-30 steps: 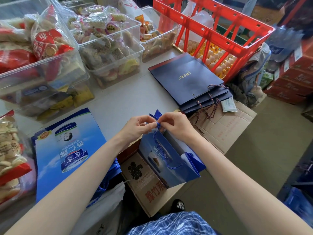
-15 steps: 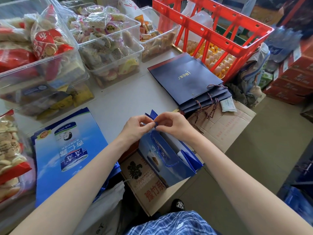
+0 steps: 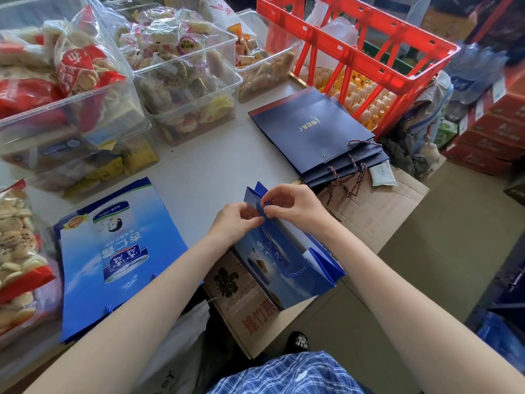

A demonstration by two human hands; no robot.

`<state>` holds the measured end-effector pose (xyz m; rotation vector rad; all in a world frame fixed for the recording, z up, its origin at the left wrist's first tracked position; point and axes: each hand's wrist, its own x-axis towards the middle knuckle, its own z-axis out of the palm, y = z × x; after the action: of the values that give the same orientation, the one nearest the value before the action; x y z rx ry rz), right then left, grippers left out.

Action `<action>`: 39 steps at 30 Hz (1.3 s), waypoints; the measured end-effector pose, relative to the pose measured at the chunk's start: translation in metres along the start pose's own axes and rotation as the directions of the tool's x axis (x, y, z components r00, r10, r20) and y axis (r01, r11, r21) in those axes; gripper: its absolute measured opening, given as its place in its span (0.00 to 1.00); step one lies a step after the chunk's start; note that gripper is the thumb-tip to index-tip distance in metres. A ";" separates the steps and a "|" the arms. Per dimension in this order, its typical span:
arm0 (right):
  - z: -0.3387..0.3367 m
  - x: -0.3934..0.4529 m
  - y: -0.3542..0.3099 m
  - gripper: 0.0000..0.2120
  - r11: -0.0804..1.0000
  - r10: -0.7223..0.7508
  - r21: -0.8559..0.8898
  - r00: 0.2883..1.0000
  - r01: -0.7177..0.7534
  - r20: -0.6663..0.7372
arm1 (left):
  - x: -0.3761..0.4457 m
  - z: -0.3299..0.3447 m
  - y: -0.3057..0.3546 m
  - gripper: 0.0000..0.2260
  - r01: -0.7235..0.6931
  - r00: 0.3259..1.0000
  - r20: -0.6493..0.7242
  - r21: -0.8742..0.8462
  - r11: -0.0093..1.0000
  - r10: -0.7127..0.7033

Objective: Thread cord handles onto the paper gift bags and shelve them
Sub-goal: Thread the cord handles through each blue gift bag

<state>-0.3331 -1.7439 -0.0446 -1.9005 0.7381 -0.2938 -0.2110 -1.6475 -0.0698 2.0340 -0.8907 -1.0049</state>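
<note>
We see both hands meeting at the upper rim of the open blue gift bag [image 3: 287, 260], which is held off the table's [image 3: 204, 169] near right corner, above the flattened cardboard [image 3: 377, 211] that juts past that edge. The right hand [image 3: 295, 204] pinches the knotted end of the blue cord [image 3: 267, 207] between thumb and forefinger at the rim. The left hand [image 3: 234, 223] has its fingers curled against the bag's front panel just below that spot, steadying it; whether it also grips the cord we cannot tell.

Compared with a second ago, the hands have drawn closer together and the cord end now sits tight at the rim, while a loop of the same cord hangs against the printed front. We judge that the cord end has been passed through its hole and is being knotted or seated, so this handle is nearly finished. Whether the opposite side carries a handle is hidden.

A stack of flat blue bags [image 3: 113, 251] lies at the near left edge of the table, and a stack of navy bags [image 3: 312, 129] with twisted cords lies toward the far right edge, beside the red crate [image 3: 355, 41]. No shelving has begun.
</note>
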 end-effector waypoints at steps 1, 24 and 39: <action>-0.001 0.000 0.000 0.05 1.000 -0.006 -0.020 1.000 0.006 -0.004 | 0.001 0.001 0.001 0.09 0.005 1.000 0.005 0.000 1.000 -0.005; -0.025 -0.018 0.027 0.27 0.969 0.099 -0.227 0.995 -0.094 0.010 | 0.004 -0.010 0.002 0.07 0.299 0.954 0.224 -0.682 0.667 -0.198; 0.012 -0.012 0.007 0.27 0.979 0.204 -0.016 0.979 -0.204 0.017 | 0.004 -0.001 0.004 0.14 -0.180 0.974 -0.112 0.160 0.970 0.199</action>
<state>-0.3389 -1.7297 -0.0542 -1.8203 0.9167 -0.1419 -0.2093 -1.6529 -0.0676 2.0635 -1.0969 -0.7148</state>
